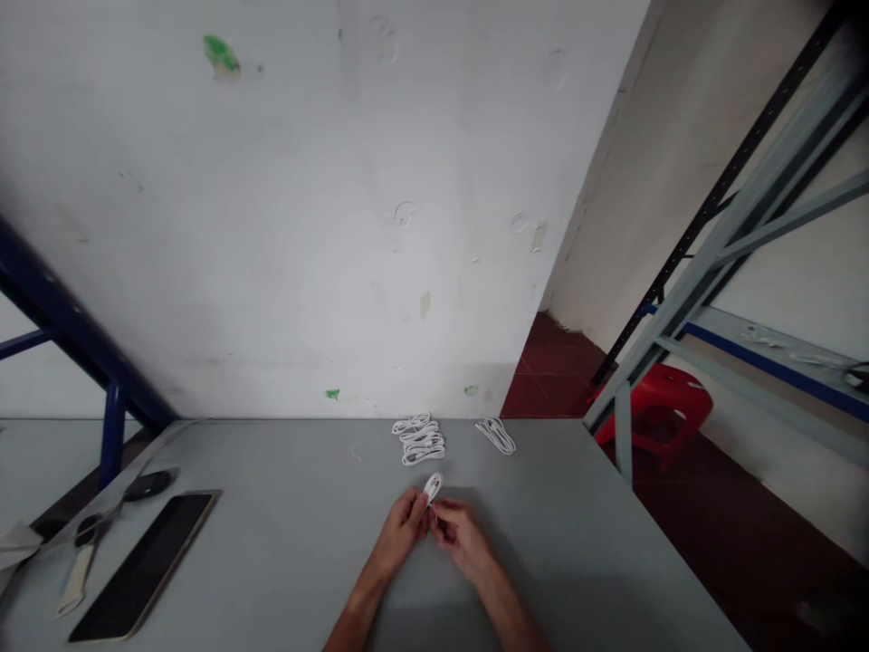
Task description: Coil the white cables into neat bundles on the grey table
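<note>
Both my hands meet over the middle of the grey table (285, 543). My left hand (403, 528) and my right hand (460, 534) are pinched together on a small coiled white cable (433, 487), which sticks up between the fingertips. Just beyond them lies a pile of several coiled white cables (419, 439). Another single coiled white cable (496, 434) lies to its right, near the table's far edge by the wall.
A dark tablet (142, 566) lies at the table's left front, with a black mouse-like object (147, 484) and a light-handled tool (76, 566) beside it. A red plastic stool (655, 403) stands on the floor to the right, under grey shelving (712, 263). A blue rack post (112, 435) stands at the left.
</note>
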